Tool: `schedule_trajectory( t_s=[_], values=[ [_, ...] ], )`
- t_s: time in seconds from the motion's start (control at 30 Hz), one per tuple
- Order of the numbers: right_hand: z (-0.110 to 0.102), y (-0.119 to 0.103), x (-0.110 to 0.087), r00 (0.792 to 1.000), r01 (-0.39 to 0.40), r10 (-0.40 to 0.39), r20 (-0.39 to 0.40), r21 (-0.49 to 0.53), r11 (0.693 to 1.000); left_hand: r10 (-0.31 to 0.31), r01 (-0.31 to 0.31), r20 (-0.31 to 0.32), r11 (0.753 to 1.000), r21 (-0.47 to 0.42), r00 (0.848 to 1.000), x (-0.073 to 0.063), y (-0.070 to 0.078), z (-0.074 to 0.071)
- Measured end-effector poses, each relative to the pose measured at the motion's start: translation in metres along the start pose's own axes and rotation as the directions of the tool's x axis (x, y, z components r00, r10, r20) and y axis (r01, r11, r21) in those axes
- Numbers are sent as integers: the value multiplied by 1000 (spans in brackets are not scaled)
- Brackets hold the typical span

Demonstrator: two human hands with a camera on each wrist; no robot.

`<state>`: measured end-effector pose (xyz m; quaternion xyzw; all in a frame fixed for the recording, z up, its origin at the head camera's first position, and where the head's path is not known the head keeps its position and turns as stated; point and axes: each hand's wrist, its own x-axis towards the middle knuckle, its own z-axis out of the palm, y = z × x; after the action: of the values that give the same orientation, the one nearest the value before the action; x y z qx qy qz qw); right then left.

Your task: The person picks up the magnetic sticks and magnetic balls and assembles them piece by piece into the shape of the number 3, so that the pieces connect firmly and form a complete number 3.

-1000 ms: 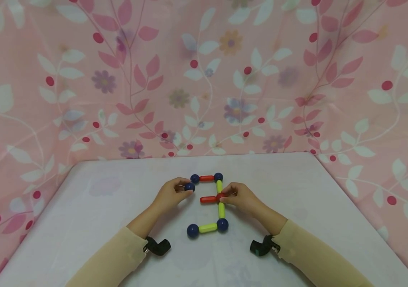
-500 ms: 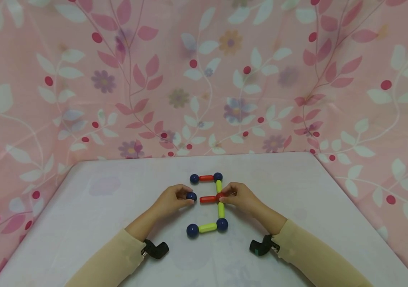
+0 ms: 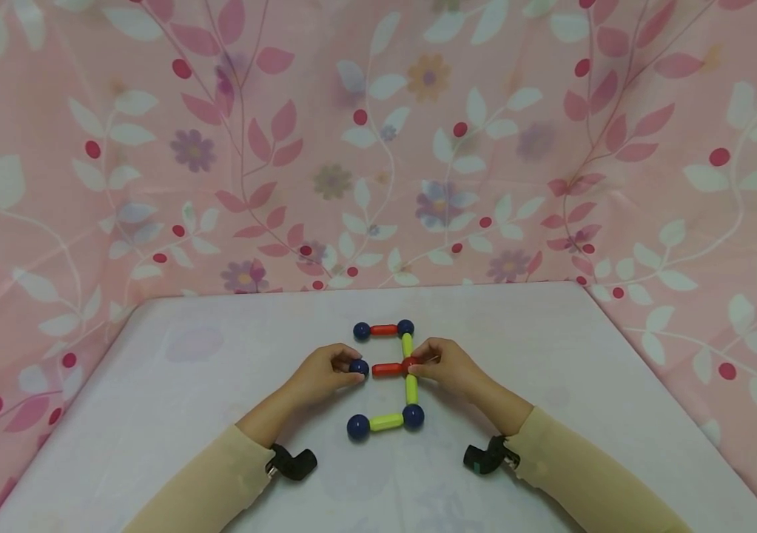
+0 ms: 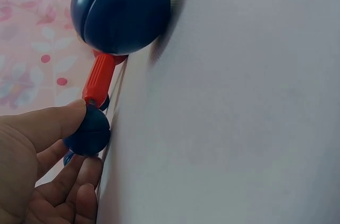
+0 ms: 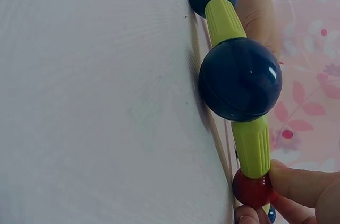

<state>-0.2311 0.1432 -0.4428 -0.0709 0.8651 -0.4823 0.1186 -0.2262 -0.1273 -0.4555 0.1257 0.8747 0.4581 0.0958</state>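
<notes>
My left hand pinches a dark blue ball between thumb and fingers, just left of the free end of a red rod. In the left wrist view that held ball is right at the tip of the red rod. With thumb and fingertips, my right hand grips the red ball at the rod's other end. Lime-green rods run from this red ball up to a blue ball and down to a larger-looking blue ball.
At the far end, a red rod joins two blue balls. Nearer, a lime rod leads left to another blue ball. Everything lies on a white-covered table, with a floral pink cloth hanging behind it.
My left hand has brought its blue ball nearer to me and slightly right, from beside the far blue ball to the middle red rod's end. The right hand stays on the red ball.
</notes>
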Motion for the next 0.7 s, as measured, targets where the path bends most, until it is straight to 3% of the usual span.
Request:
schedule_trajectory(
  t_s=[0.23,0.7],
  values=[
    [-1,1,-1,1000,8,-8,2,-4,1000,16,-16,24,1000,11,1000,-1,1,2],
    [-2,-2,5,1000,-10,10,19,10,1000,17,-16,-10,1000,22,1000,-1,0,3]
  ],
)
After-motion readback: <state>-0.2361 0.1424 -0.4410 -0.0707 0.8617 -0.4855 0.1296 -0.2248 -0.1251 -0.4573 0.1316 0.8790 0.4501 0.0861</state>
